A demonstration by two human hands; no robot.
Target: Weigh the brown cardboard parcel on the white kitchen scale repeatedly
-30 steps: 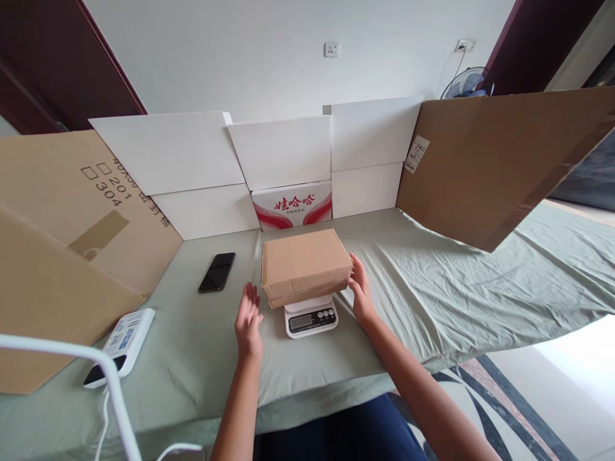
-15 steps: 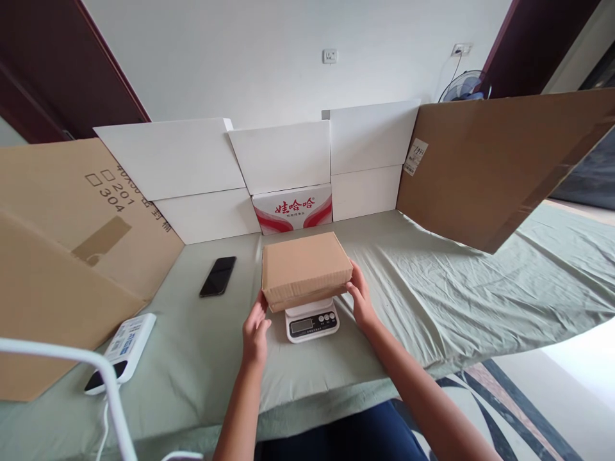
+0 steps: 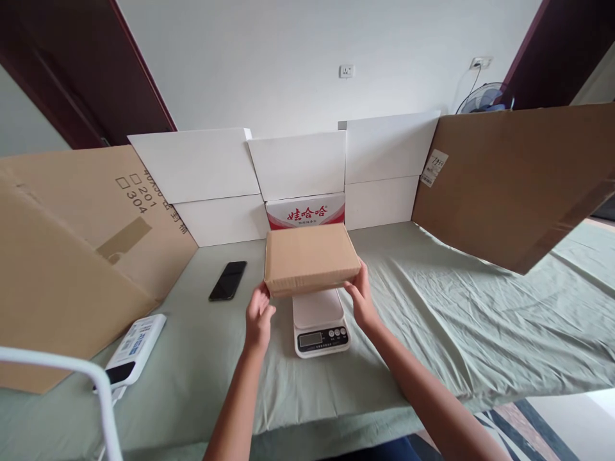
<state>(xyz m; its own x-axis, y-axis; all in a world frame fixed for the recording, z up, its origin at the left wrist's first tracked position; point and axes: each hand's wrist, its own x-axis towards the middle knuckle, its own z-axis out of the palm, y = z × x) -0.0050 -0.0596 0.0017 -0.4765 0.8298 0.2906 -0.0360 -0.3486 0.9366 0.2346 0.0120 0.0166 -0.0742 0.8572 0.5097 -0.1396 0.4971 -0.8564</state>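
Brown cardboard box (image 3: 310, 258) held between my hands, lifted clear above white scale (image 3: 320, 322) on green sheet (image 3: 432, 320). My left hand (image 3: 259, 317) clamps box's left end, my right hand (image 3: 360, 301) its right end. Fingertips hidden under box. Scale display unreadable.

A black phone (image 3: 228, 280) lay toward the left of the cloth-covered surface (image 3: 456, 320), a white device (image 3: 136, 342) near its front-left edge. White boards (image 3: 298, 166) and brown cardboard sheets (image 3: 519, 179) lined the back and sides; a red-printed carton (image 3: 305, 212) stood at the rear centre.
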